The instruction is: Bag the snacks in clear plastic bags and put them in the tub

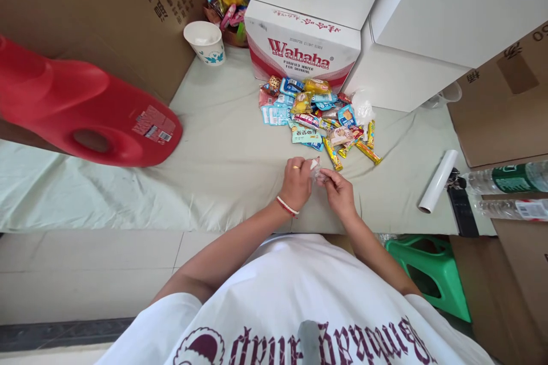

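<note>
Close to the table's front edge, my left hand [297, 183] is closed on a small clear plastic bag [316, 171]. The thumb and fingers of my right hand [341, 192] pinch the other side of it. What the bag contains, if anything, is too small to tell. Just beyond my hands lies a pile of wrapped snacks [302, 103] in yellow, blue and red packets. A pale green packet [305, 132] and a thin yellow stick packet [333, 154] lie at its near side. A crumpled clear plastic bag [363, 107] rests at the pile's right.
A Wahaha carton [303, 45] stands behind the pile. To its left are a paper cup [205, 43] and a snack-filled basket [234, 37]. A big red jug [124, 108] is at left. A white roll [437, 181] and plastic bottles [509, 178] lie at right, above a green stool [432, 274].
</note>
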Tool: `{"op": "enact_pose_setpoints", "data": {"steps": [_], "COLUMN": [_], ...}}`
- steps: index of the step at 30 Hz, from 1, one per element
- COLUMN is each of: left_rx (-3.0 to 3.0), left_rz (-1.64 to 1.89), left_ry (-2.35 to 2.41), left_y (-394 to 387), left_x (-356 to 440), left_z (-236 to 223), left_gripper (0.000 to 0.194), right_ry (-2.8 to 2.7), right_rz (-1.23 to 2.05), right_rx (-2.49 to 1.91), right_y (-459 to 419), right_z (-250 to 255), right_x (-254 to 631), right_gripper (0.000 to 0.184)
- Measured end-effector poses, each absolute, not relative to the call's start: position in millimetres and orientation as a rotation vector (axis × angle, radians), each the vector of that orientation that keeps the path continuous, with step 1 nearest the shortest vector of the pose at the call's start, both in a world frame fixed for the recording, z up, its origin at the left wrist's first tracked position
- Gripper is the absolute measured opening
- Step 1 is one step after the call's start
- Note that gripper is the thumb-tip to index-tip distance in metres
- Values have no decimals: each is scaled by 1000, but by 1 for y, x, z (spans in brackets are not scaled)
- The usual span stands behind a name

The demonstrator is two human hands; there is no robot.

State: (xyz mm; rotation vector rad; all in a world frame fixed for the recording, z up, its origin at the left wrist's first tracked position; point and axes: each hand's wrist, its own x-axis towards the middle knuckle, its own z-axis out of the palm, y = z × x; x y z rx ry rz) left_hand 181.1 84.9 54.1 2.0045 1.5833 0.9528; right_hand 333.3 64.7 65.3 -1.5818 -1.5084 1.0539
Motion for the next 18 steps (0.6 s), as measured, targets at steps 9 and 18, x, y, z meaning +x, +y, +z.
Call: {"op": "enact_pose_setpoints", "data": {"steps": [9, 18], "left_rx": [1417, 1593], "left_rz": [1352, 1145], "left_ry": [988, 1698], "left_y": [77, 66], "left_x": [215, 86], "left_z": [52, 50], "left_gripper": [53, 39], "right_ry": [-880, -597], "right_rz": [1451, 868], "right_rx": [-1280, -1296], "right_y": [70, 116], "right_z": [58, 71], "right_x": [335, 500], "right_gripper": [48, 45]}}
